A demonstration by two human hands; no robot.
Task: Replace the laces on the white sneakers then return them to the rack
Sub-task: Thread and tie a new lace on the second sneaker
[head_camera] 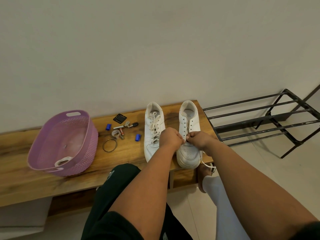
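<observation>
Two hands pinching lace, right sneaker

Two white leather sneakers, one purple woven plastic basket, two small blue plastic caps, one twisted metal bangle.

On the bench two sneakers stand side by side near its right end, heels toward the wall. The left sneaker is just beside the right sneaker. Both hands meet over the right sneaker: left hand, right hand. The basket stands well to the left; between it and the sneakers lie small items. The rack stands right of the bench.
</observation>
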